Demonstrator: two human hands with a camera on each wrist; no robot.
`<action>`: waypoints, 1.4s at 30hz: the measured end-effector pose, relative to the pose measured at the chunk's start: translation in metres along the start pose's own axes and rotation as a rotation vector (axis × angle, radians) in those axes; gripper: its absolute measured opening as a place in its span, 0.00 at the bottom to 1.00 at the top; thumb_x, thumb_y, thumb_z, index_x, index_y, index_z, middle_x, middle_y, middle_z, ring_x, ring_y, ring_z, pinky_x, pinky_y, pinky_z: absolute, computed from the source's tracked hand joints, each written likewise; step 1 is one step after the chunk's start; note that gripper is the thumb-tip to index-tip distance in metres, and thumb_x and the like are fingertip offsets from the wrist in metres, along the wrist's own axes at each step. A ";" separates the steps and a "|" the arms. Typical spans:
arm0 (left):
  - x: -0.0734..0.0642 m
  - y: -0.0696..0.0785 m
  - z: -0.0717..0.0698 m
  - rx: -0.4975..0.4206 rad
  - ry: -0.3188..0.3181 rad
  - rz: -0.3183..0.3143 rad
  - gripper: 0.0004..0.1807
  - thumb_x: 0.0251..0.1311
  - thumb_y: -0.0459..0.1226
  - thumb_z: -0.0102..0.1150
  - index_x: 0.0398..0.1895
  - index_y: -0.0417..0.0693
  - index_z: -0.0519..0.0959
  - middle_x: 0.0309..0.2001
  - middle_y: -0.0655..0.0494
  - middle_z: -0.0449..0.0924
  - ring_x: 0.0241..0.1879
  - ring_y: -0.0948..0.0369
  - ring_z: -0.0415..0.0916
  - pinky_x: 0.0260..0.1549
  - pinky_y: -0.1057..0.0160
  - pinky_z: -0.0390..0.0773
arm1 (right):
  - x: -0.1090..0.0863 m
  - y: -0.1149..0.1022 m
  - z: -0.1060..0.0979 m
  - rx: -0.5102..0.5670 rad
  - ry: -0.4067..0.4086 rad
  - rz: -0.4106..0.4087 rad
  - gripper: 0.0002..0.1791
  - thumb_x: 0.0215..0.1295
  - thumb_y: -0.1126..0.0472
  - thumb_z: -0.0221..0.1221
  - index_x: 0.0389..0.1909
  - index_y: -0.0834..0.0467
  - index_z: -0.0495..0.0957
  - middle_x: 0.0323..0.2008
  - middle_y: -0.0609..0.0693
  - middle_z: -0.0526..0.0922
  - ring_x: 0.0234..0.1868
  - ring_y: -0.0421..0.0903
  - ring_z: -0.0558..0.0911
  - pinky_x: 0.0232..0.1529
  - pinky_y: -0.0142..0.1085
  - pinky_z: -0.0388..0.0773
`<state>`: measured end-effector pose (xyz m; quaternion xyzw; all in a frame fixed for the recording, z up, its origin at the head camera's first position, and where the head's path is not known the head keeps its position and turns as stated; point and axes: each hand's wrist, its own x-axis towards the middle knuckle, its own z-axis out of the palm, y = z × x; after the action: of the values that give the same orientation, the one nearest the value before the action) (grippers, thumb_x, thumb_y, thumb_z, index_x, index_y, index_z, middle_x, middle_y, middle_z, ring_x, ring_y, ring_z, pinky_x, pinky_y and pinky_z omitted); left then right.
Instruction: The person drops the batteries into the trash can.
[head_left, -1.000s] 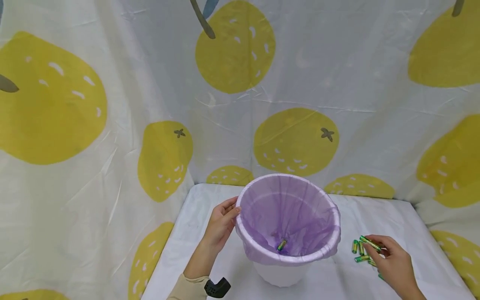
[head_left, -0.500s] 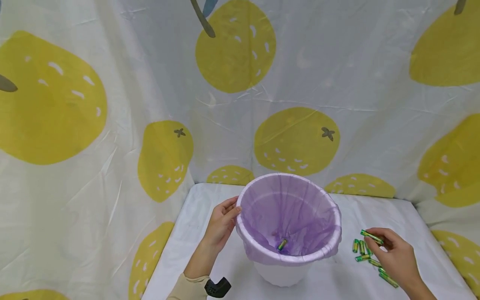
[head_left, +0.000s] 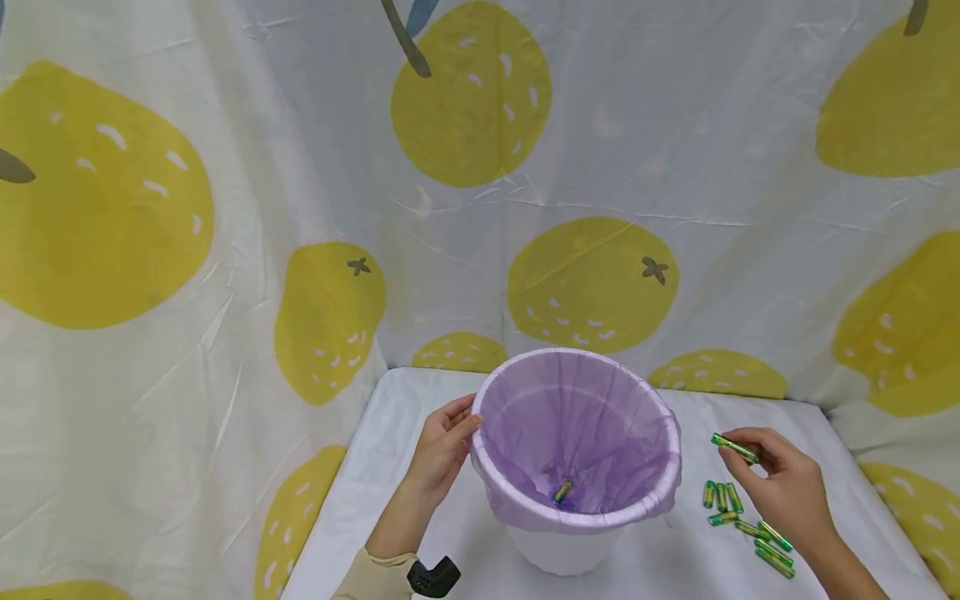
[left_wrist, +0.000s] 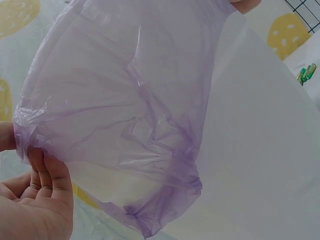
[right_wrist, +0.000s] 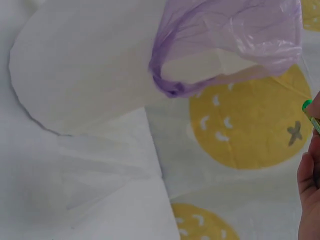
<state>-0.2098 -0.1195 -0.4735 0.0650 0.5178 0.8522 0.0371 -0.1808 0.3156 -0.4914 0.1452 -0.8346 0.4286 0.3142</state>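
A white trash bin (head_left: pixel 564 546) lined with a thin purple bag (head_left: pixel 577 408) stands on the table, and one green battery (head_left: pixel 563 490) lies at the bottom of the liner. My left hand (head_left: pixel 438 446) grips the bin's rim at its left side, thumb over the edge; the left wrist view shows those fingers (left_wrist: pixel 50 175) under the folded-over liner. Right of the bin, my right hand (head_left: pixel 783 479) pinches a green-and-gold battery (head_left: pixel 735 447) between thumb and fingers, raised above the table. In the right wrist view that battery (right_wrist: pixel 307 106) shows only partly at the edge.
Several loose batteries (head_left: pixel 772 557) lie on the white-covered table (head_left: pixel 697 417) below my right hand. A curtain (head_left: pixel 450 225) printed with yellow fruit hangs behind and at both sides. A black wire grid (left_wrist: pixel 305 12) appears in the corner of the left wrist view.
My right hand has lifted the battery up and away from the pile, uncovering more batteries on the table. The left hand and the bin have stayed put.
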 end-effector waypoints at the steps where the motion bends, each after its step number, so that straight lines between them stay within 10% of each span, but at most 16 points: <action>1: 0.000 0.000 0.000 0.000 0.001 -0.001 0.26 0.67 0.24 0.57 0.66 0.21 0.66 0.49 0.45 0.79 0.45 0.58 0.78 0.44 0.66 0.82 | 0.003 -0.002 0.000 0.009 -0.004 -0.003 0.17 0.50 0.84 0.69 0.38 0.64 0.85 0.38 0.45 0.83 0.39 0.27 0.80 0.44 0.15 0.74; 28: 0.002 0.000 -0.003 0.026 -0.015 -0.001 0.25 0.68 0.24 0.56 0.66 0.20 0.67 0.47 0.47 0.79 0.44 0.59 0.78 0.44 0.66 0.82 | 0.061 -0.041 0.022 0.096 -0.055 -0.221 0.22 0.43 0.86 0.69 0.40 0.66 0.85 0.37 0.52 0.83 0.44 0.29 0.80 0.50 0.18 0.74; 42: 0.002 0.000 -0.003 0.029 -0.053 0.020 0.25 0.69 0.25 0.55 0.67 0.20 0.66 0.50 0.43 0.78 0.46 0.57 0.78 0.44 0.65 0.81 | 0.092 -0.081 0.060 0.156 -0.270 -0.313 0.20 0.52 0.80 0.71 0.43 0.56 0.86 0.38 0.43 0.84 0.35 0.37 0.78 0.39 0.23 0.77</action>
<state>-0.2120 -0.1217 -0.4748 0.0932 0.5285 0.8428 0.0413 -0.2336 0.2223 -0.4069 0.3528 -0.8007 0.4145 0.2503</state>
